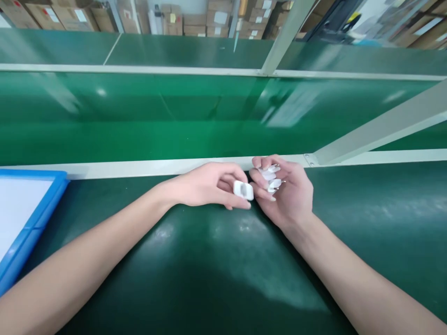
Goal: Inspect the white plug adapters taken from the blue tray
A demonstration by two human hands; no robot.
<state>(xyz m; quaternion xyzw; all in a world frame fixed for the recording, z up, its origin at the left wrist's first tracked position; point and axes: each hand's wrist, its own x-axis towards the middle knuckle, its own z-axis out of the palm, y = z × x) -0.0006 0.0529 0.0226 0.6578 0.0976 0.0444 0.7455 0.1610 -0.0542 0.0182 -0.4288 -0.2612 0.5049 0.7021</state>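
My left hand (206,186) pinches a small white plastic block (243,190) with rounded corners between thumb and fingers. A greyish patch or recess shows on the block's near face. Close beside it, my right hand (293,193) is turned palm up with its fingers curled around several small white plastic pieces (274,183). Thin metal pins stick out from some of these pieces. Part of them is hidden by the fingers, and their exact kind cannot be made out. Both hands are above the dark green work surface (195,270), near its back edge.
A blue-rimmed tray (42,223) with a pale inside lies at the left. Behind the hands runs a pale metal rail (139,167), joined at the right by a slanting metal post (377,123). Beyond stands another green bench (188,51), with cardboard boxes (218,18) behind it.
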